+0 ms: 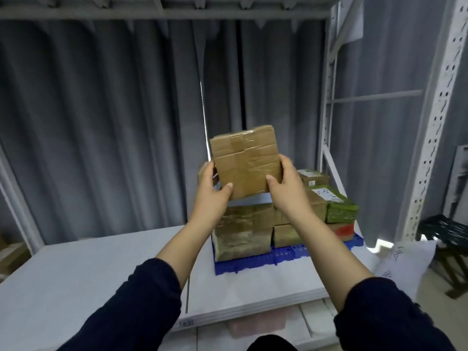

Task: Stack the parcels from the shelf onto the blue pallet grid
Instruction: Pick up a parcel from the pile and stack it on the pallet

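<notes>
Box [247, 160] is held up in the air above the pallet [255, 262], its taped brown face turned toward the camera and slightly tilted.

Left hand [211, 188] grips the box's lower left edge: thumb on the near face, fingers wrapped behind. Right hand [286, 183] grips the lower right edge the same way. Both arms reach forward in dark sleeves [131, 307].

The pallet is blue and gridded, and lies on a white board [101, 269].
- Brown taped parcels [240, 234] are stacked on the pallet's near-left part, at least two layers high; the box hangs over these.
- Green parcel [340, 211] sits on the pallet's right side, on top of a red-and-white one.
- More labelled parcels lie behind the green one, partly hidden by the right hand.

Around the pallet:
- Grey curtain [101, 110] hangs behind it.
- White perforated upright [430, 122] stands to its right.
- White bag [405, 264] with handwriting sits right of the pallet, nearer the camera.
- Dark stool [445, 231] stands beyond the bag, further right.
</notes>
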